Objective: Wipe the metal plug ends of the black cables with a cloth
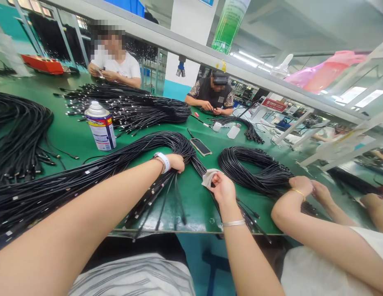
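Note:
A long bundle of thin black cables (138,148) with small metal connectors lies bent in an arch across the green table. My left hand (175,163), with a white band at the wrist, is closed on cables at the right side of the arch; its fingertips are partly hidden. My right hand (223,188) pinches a pale grey cloth (209,177), which lies against the cables running down toward the table's front edge. Loose cable ends (175,197) hang down between my two hands.
A spray can (100,126) stands behind the bundle, and a phone (200,146) lies beyond my hands. More cable piles lie at left (18,131), back (126,105) and right (253,168). A co-worker's arms (293,205) are close on my right; two people (117,61) sit opposite.

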A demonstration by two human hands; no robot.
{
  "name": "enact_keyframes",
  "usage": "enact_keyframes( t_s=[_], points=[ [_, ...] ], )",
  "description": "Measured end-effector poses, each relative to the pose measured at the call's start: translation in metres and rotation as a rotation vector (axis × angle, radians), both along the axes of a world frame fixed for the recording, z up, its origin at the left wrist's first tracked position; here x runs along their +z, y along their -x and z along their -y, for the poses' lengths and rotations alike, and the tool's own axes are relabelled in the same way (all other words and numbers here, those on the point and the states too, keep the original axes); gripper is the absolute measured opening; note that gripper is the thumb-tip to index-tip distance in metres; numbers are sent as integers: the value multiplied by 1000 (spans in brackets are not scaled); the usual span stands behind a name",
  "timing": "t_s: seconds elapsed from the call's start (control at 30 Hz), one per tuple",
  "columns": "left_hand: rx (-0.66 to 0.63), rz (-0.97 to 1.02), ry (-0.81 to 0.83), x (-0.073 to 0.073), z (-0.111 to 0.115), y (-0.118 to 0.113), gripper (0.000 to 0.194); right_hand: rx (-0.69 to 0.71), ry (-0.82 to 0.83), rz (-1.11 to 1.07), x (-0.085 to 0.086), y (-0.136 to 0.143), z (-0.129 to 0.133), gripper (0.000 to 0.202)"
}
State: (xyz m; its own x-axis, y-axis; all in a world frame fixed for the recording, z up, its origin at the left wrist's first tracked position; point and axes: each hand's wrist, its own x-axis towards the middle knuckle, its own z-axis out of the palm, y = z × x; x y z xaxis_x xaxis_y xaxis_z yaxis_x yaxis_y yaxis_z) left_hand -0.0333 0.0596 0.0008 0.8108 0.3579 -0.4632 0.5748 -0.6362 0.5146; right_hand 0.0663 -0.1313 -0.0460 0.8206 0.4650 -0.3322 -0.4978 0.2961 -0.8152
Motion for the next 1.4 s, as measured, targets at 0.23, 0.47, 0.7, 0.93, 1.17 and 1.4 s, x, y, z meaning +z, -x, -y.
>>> enact_keyframes(
  t_s=[0.23,0.47,0.7,0.93,1.17,1.4],
  points=[
    [319,60,580,-13,8,4,22,-27,-3,72,-8,2,2,13],
    [619,342,1162,-44,63,38,19,-19,-83,89,-12,12,13,13],
    [723,420,1516,-38,110,67,25,44,-101,74,-12,23,31,15],
    [815,462,1503,-50,126,72,36,63,-131,91,-15,45,76,22],
    [824,510,1452,-51,125,68,11,4,-212,163,-34,67,92,19],
    [767,459,1394,-48,122,72,19,54,-265,239,-29,76,134,17]
  ],
)
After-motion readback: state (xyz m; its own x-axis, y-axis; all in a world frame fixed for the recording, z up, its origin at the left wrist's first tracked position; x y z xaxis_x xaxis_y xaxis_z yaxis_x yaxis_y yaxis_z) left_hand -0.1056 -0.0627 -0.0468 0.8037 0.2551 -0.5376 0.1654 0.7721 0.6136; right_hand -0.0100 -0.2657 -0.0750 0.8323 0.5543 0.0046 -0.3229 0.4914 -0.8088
